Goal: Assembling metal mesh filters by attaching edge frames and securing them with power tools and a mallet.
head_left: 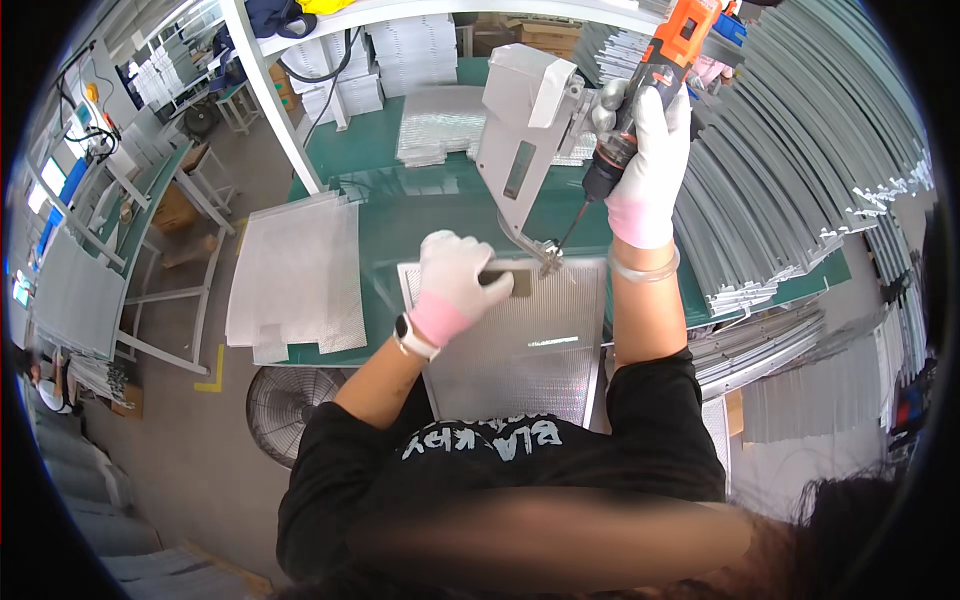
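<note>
My right hand [650, 165], in a white glove with a pink cuff, is closed around an orange and black power screwdriver [652, 85]. Its long bit slants down to a small metal nozzle on the white screw-feeding arm [525, 140]. Under that tip lies the far edge of a silver framed mesh panel [520, 350], its near end close to my body. My left hand [455, 280], gloved the same way, grips the panel's far left edge with curled fingers. A dark rectangular patch [520, 284] on the panel shows beside my thumb.
Flat mesh sheets [295, 270] lie left on the green table [385, 190], with a shiny stack [437, 120] behind. Long grey frame strips [800, 150] are piled at right. White boxes [412, 50] stand at the back. A floor fan [290, 410] sits below left.
</note>
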{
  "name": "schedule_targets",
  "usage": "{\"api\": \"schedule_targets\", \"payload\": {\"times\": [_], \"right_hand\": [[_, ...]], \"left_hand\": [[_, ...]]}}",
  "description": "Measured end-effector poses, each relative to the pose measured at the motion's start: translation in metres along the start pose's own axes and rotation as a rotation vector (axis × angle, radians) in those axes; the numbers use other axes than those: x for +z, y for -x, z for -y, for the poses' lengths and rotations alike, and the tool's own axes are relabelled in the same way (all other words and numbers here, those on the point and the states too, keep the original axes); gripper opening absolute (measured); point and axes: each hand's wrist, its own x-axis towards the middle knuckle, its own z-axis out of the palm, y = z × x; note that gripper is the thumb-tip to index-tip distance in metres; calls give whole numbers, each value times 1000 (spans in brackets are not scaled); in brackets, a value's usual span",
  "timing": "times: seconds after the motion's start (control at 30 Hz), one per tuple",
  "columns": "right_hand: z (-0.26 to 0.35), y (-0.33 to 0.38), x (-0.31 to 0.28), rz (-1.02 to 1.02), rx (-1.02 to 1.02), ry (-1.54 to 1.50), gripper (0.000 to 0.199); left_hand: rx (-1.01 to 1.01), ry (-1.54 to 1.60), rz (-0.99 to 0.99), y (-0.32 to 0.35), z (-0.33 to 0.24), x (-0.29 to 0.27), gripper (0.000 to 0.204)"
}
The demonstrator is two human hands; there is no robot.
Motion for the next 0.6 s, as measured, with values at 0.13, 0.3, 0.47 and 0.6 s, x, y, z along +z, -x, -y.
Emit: {"api": "schedule_targets", "payload": {"times": [0.13, 0.3, 0.47, 0.6], "right_hand": [[3, 2, -4, -21, 177, -221, 25], [8, -14, -1, -6, 107, -213, 22], [0, -9, 1, 41, 42, -76, 27], [7, 12, -5, 82, 147, -192, 22]], "left_hand": [[52, -40, -204, 4, -13, -28, 25], [88, -26, -334, -16, -1, -22, 23], [147, 61, 98, 16, -40, -12, 22], [136, 205, -36, 49, -51, 8, 24]]}}
